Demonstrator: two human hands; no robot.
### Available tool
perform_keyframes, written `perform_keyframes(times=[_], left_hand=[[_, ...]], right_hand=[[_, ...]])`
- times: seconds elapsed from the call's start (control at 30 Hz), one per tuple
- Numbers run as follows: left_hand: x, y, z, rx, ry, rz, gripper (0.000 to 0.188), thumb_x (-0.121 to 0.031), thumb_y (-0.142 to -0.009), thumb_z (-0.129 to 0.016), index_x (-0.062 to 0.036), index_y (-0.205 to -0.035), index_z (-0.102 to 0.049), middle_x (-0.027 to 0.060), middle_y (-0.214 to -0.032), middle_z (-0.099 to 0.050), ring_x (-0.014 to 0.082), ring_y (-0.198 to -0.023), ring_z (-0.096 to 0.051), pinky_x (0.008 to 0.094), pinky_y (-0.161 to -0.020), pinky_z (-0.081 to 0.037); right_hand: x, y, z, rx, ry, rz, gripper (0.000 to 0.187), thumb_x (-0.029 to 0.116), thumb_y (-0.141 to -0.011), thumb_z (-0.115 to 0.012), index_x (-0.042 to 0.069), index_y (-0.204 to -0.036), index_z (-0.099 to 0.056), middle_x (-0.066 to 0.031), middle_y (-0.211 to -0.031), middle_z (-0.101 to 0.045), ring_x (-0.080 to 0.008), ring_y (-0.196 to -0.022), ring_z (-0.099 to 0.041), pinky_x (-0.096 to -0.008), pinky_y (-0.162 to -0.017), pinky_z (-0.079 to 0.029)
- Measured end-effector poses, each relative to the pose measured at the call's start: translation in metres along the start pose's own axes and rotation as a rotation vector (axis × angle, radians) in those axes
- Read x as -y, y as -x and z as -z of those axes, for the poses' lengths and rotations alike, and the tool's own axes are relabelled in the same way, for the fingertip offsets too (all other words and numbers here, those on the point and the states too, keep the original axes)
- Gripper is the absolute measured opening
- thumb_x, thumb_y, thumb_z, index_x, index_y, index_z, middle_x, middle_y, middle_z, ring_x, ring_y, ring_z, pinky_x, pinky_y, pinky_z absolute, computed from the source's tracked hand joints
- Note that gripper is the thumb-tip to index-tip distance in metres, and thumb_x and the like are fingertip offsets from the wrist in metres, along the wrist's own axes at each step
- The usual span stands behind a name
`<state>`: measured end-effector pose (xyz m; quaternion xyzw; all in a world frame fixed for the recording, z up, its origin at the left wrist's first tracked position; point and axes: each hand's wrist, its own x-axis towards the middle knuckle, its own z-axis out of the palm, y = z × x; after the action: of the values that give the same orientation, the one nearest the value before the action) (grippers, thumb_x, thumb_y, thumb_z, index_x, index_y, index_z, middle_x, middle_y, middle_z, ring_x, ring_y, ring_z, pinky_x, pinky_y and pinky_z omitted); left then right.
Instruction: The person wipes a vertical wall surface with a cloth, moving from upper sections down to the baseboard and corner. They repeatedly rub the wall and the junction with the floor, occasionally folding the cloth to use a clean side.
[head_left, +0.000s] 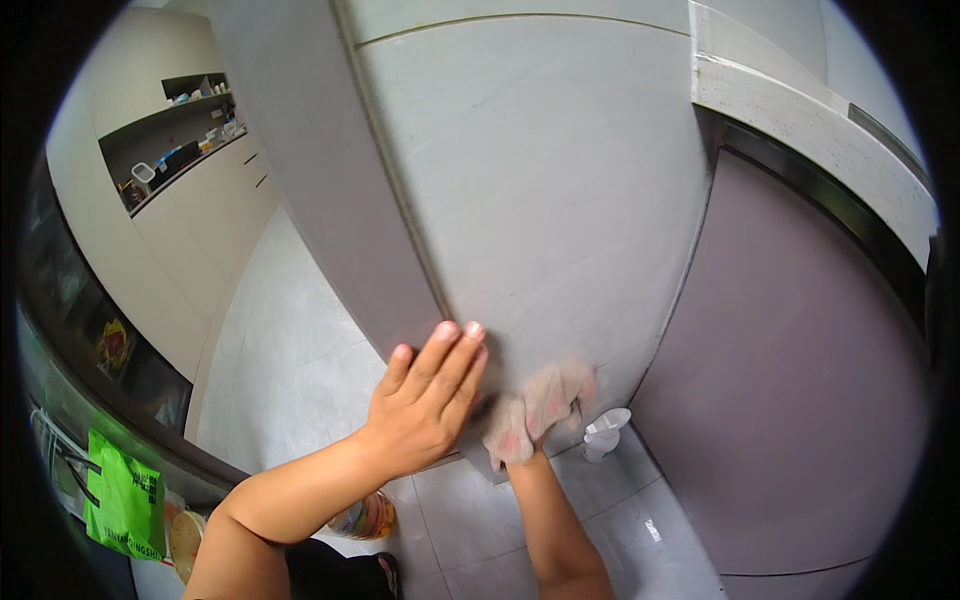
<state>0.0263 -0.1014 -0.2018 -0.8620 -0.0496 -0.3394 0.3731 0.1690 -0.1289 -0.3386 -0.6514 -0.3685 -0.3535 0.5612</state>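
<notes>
My left hand (425, 395) lies flat on the corner of the grey tiled wall (540, 170), its fingers stretched out beside the mauve-grey door frame (320, 160). Lower and to the right, my right hand (524, 468) presses a crumpled grey-and-pink cloth (550, 400) against the wall's lower part. The cloth covers most of that hand's fingers. Close by on the right, a white bottle (603, 436) stands on the floor at the foot of the wall.
A clear container with orange contents (368, 517) stands on the tiled floor (440, 520) by my foot. A green bag (122, 495) hangs at lower left. The mauve panel (790, 370) rises on the right. Cabinets (185, 250) with a cluttered shelf line the far left.
</notes>
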Motion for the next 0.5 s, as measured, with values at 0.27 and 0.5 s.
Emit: perform_keyframes(times=[0.27,0.5], left_hand=[[0.034,-0.013,-0.003,-0.157,-0.077,0.155,0.056,-0.028,-0.087,-0.06,0.0035,-0.132,-0.057,0.0254,-0.149,-0.044,0.0469,-0.148,-0.02,0.0596,-0.119,0.005],[0.026,-0.027,-0.011,-0.148,-0.115,0.078,0.07,-0.036,-0.085,-0.068,0.0052,-0.138,-0.049,0.0316,-0.151,-0.036,0.0525,-0.147,-0.016,0.0594,-0.118,0.005]], right_hand=[[0.014,-0.091,-0.016,-0.041,-0.078,-0.006,0.032,0.033,-0.083,-0.062,0.007,-0.101,-0.06,-0.0072,-0.091,-0.058,-0.0298,-0.09,-0.057,-0.0431,-0.084,-0.047],[-0.013,-0.044,-0.018,-0.414,1.483,0.249,0.029,0.03,-0.079,-0.066,0.009,-0.097,-0.062,-0.005,-0.085,-0.059,-0.0291,-0.083,-0.059,-0.0432,-0.079,-0.048]])
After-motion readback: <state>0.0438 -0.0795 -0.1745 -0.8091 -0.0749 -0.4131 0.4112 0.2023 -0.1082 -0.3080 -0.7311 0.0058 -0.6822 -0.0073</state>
